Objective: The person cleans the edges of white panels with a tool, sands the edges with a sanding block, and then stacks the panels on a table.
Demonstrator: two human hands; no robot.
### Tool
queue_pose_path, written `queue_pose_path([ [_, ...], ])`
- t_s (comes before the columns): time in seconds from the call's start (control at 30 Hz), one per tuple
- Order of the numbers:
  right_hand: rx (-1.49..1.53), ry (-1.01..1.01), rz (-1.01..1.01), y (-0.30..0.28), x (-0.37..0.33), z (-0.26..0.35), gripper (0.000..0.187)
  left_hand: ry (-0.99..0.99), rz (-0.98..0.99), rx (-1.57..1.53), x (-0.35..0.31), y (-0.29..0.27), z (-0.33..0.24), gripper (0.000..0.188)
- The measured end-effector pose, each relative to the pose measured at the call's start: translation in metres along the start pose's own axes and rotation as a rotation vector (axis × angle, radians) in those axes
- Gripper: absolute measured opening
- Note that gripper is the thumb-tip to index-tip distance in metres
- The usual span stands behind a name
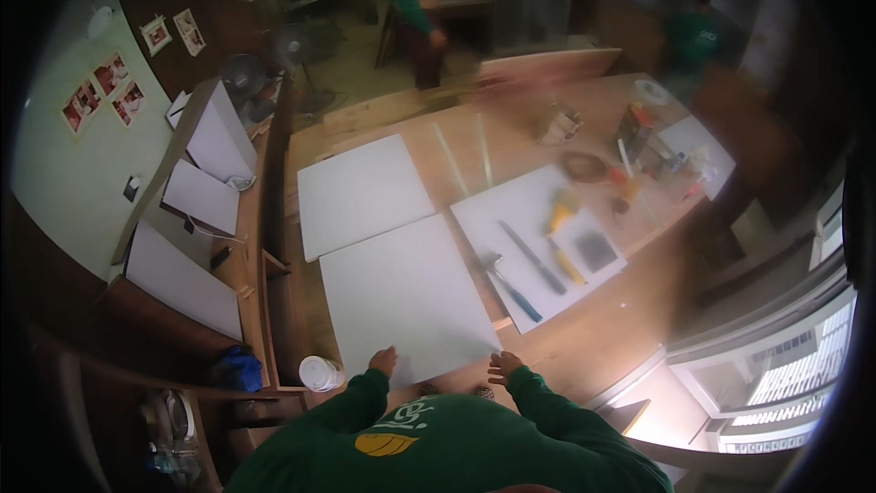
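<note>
A white flat panel (pixel 401 292) lies on the wooden worktable before me. My left hand (pixel 383 362) is over its near left part, fingers close together and blurred; whether they grip the panel is unclear. At the panel's near right corner is my right hand (pixel 503 366), its fingers apart and nothing seen in them. A second white panel (pixel 365 192) lies beyond the first. To the right, a third white panel (pixel 484 219) carries a hammer (pixel 514 290) with a teal handle, a long grey metal bar (pixel 532 257), yellow tools (pixel 567 263) and a dark grey square (pixel 596 251).
A white tub (pixel 319 372) stands left of my left arm. Upright white panels (pixel 182 281) line a shelf at left. Boxes (pixel 636 123), a tape roll (pixel 651 91) and small items crowd the worktable's (pixel 511 123) far right. Two people in green are beyond it.
</note>
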State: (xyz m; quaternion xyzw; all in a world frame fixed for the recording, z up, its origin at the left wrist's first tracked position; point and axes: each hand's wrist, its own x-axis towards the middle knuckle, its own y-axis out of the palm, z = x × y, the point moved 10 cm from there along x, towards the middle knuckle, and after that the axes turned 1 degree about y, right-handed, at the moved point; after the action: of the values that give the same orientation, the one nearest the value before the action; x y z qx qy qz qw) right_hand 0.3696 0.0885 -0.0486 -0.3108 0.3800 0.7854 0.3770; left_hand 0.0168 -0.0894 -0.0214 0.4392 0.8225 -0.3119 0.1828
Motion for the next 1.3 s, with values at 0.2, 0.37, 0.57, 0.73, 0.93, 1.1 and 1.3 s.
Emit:
queue_pose_path([
  [0.2, 0.499, 0.028, -0.445, -0.042, 0.056, -0.034, 0.065, -0.039, -0.349, 0.250, -0.072, -0.052, 0.080, 0.065],
  [0.37, 0.626, -0.152, -0.420, 0.014, 0.075, -0.031, 0.059, -0.159, -0.242, 0.569, -0.075, -0.143, 0.174, 0.065],
  [0.57, 0.614, -0.370, -0.612, -0.041, 0.081, -0.025, 0.046, 0.090, 0.447, 0.710, -0.045, -0.066, 0.159, 0.043],
  [0.73, 0.771, -0.463, -0.700, -0.074, 0.078, -0.036, 0.048, -0.410, 0.474, -0.051, -0.058, -0.054, 0.157, 0.036],
  [0.93, 0.757, -0.419, -0.572, -0.012, 0.090, -0.040, 0.058, -0.475, 0.529, -0.168, -0.071, -0.084, 0.181, 0.036],
  [1.1, 0.746, -0.485, -0.551, -0.022, 0.086, -0.078, 0.061, -0.268, 0.708, -0.071, -0.068, -0.050, 0.166, 0.039],
  [1.3, 0.562, -0.121, -0.582, 0.115, 0.098, -0.165, 0.059, -0.366, 0.565, -0.160, -0.086, -0.083, 0.196, 0.040],
])
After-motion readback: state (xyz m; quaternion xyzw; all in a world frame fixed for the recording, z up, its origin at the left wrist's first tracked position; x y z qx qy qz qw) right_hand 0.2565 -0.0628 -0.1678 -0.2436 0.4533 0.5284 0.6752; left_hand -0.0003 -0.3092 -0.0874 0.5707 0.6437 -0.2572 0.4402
